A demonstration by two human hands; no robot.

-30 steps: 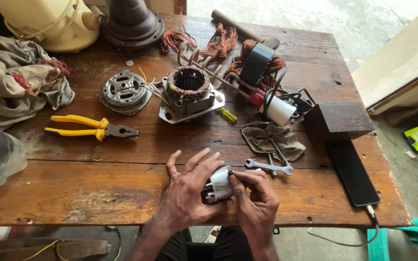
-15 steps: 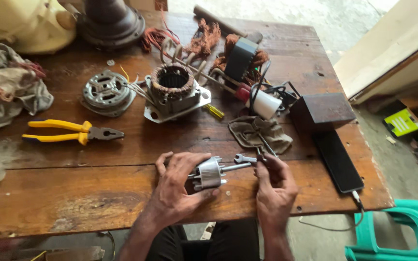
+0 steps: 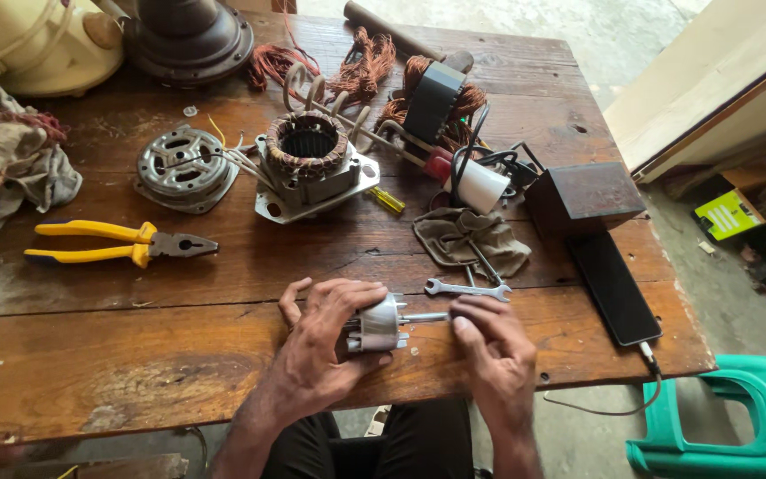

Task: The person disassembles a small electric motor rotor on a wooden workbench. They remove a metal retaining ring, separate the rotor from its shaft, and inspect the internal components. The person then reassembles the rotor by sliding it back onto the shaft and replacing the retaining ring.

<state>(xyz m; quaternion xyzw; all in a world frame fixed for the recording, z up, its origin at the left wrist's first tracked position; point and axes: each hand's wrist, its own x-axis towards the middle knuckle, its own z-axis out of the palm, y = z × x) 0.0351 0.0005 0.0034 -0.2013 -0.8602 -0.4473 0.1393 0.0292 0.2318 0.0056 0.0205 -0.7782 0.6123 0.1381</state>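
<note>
My left hand (image 3: 325, 341) is wrapped around a small silver motor rotor (image 3: 376, 325) near the front edge of the wooden table (image 3: 135, 364). The rotor's thin steel shaft (image 3: 425, 317) sticks out to the right, and the fingers of my right hand (image 3: 489, 341) pinch its end. A small double-ended spanner (image 3: 467, 288) lies on the wood just above my right hand, apart from it.
Behind my hands sit a motor stator with copper windings (image 3: 308, 160), a round metal end cover (image 3: 183, 167), yellow-handled pliers (image 3: 117, 241), a rag (image 3: 472, 238), a dark wooden block (image 3: 582, 195) and a black phone (image 3: 615, 286). A green plastic chair (image 3: 738, 417) stands at the right.
My hands have shifted slightly with the rotor, which now lies sideways with its shaft pointing right; my right fingers have closed on the shaft end. The camera has moved closer.
</note>
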